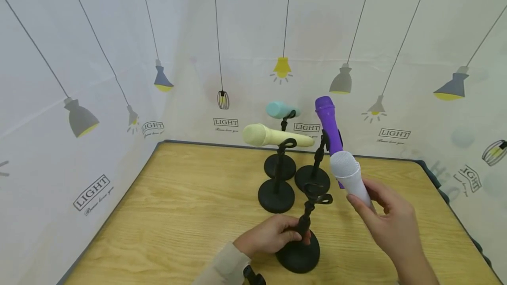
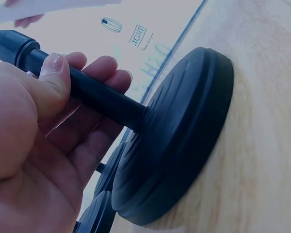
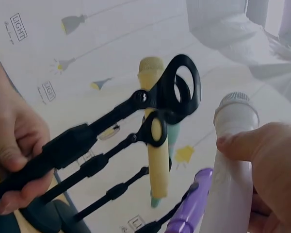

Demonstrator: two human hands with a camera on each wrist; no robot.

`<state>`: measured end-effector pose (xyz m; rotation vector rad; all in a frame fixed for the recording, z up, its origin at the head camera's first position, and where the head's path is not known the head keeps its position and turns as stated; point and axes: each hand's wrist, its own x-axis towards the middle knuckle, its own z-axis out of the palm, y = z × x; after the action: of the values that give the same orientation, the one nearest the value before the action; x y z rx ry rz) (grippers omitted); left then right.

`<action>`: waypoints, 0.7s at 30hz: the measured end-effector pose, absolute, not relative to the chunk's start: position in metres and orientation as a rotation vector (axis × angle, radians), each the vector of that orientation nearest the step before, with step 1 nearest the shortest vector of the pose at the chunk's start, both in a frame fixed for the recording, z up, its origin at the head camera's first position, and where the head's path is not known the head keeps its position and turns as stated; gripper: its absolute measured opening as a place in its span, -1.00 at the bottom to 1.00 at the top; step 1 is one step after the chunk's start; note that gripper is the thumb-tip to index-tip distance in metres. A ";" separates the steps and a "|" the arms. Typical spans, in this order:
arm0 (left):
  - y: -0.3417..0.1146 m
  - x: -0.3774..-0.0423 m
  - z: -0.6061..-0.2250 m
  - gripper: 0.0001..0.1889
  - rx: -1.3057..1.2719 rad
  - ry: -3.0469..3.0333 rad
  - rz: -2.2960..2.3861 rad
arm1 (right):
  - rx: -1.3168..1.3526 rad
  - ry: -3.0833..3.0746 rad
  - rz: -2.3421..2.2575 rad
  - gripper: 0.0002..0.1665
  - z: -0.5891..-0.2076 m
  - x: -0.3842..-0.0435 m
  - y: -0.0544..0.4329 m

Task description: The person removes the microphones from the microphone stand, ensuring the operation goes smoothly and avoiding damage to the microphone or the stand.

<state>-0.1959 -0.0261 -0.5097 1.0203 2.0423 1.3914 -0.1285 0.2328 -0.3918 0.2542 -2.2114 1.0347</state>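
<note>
left fingers (image 2: 105, 68) round black stand (image 2: 172, 138)

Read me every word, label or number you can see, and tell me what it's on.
"LIGHT": boxed, repeated across the backdrop.
Script under the boxes: too small to read surely.
Pale letters toward the backdrop's right: too faint to read.
Microphones and stands: no readable text.

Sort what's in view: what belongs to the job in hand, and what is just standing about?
In the job:
white microphone, in the right hand
empty front stand, gripped by the left hand

Probably just standing about:
pale yellow microphone on its stand
turquoise microphone on its stand
purple microphone on its stand
</note>
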 end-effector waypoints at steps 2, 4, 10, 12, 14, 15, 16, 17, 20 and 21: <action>-0.026 -0.195 -0.509 -0.80 1.013 2.043 1.402 | 0.157 -2.259 1.060 -0.49 -0.398 -0.128 0.237; -0.026 -0.194 -0.509 -0.81 1.014 2.042 1.411 | 0.056 -2.313 1.082 -0.52 -0.405 -0.127 0.241; -0.026 -0.196 -0.510 -0.80 1.037 2.045 1.398 | -0.273 -2.444 1.168 -0.42 -0.427 -0.125 0.254; -0.026 -0.197 -0.511 -0.81 1.048 2.041 1.396 | -0.363 -2.483 1.173 -0.36 -0.434 -0.126 0.258; -0.026 -0.198 -0.512 -0.80 1.058 2.035 1.396 | -0.413 -2.518 1.162 -0.33 -0.441 -0.127 0.260; -0.026 -0.198 -0.512 -0.80 1.065 2.033 1.396 | -0.428 -2.532 1.159 -0.32 -0.444 -0.127 0.261; -0.026 -0.199 -0.513 -0.80 1.070 2.032 1.395 | -0.446 -2.552 1.154 -0.30 -0.447 -0.128 0.261; -0.027 -0.199 -0.513 -0.80 1.075 2.029 1.395 | -0.459 -2.566 1.154 -0.30 -0.450 -0.128 0.261; -0.027 -0.199 -0.513 -0.80 1.084 2.022 1.395 | -0.501 -2.609 1.167 -0.27 -0.457 -0.129 0.262; -0.027 -0.199 -0.513 -0.80 1.085 2.021 1.396 | -0.518 -2.624 1.177 -0.25 -0.460 -0.130 0.262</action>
<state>-0.1990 -0.0273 -0.5135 1.0848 2.0210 1.3956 -0.1299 0.2618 -0.4595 -0.5178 -2.6236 1.1775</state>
